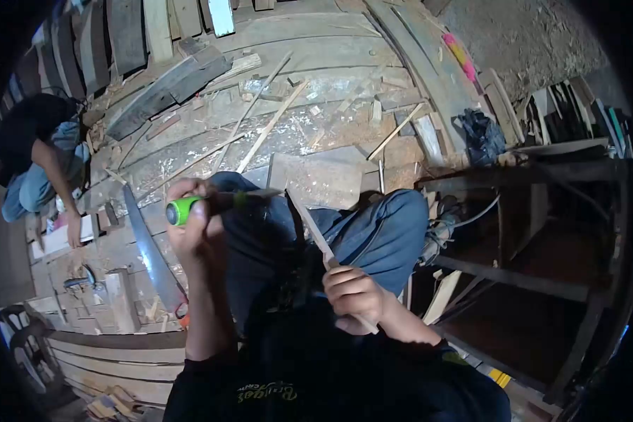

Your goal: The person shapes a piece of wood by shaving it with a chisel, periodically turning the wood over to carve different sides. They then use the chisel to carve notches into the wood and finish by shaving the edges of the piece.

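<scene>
My left hand [195, 228] is closed around the black-and-green handle of a chisel [183, 210]. The chisel's blade points right, its tip right at the upper end of a thin wooden strip [309, 226]. Lower down, my right hand [355, 294] wraps its fingers around that strip, which slants up and to the left over my lap. The strip's lower end sticks out below my right palm. A handsaw [148, 246] with a wide blade lies on the planks left of my left forearm, its red handle partly behind the arm.
A flat board [315, 181] lies beyond my knees among shavings and thin sticks [273, 126]. At left, another person [46, 151] crouches with a hand by a pale wood block [63, 238]. A dark frame [527, 274] stands at right, near a black plastic bag [482, 136].
</scene>
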A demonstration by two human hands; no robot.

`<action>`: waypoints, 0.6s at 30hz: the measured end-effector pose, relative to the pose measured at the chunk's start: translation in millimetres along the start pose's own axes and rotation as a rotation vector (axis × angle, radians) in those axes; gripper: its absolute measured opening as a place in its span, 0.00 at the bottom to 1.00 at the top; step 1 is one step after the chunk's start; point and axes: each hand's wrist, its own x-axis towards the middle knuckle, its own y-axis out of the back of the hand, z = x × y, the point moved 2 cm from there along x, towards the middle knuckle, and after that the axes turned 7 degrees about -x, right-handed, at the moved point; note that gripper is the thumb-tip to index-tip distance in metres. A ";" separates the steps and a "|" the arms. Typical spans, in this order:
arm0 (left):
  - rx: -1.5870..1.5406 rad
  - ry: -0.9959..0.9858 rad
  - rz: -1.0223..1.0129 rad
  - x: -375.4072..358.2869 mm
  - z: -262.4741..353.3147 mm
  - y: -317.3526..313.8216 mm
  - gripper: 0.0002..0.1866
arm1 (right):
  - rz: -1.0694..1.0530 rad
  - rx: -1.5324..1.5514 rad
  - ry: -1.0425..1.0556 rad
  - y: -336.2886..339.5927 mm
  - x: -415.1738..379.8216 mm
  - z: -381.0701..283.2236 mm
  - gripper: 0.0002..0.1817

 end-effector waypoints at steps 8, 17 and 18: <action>0.261 -0.256 -0.327 -75.5 41.8 -53.1 0.23 | -0.194 -0.085 0.077 -47.6 -28.9 -2.7 0.14; 0.676 0.043 -0.304 -138.4 21.5 -34.4 0.34 | -0.258 -0.107 0.119 -69.6 -47.3 6.6 0.06; 0.756 0.067 -0.262 -142.8 29.2 -38.4 0.35 | -0.340 -0.093 0.113 -71.9 -47.5 8.0 0.05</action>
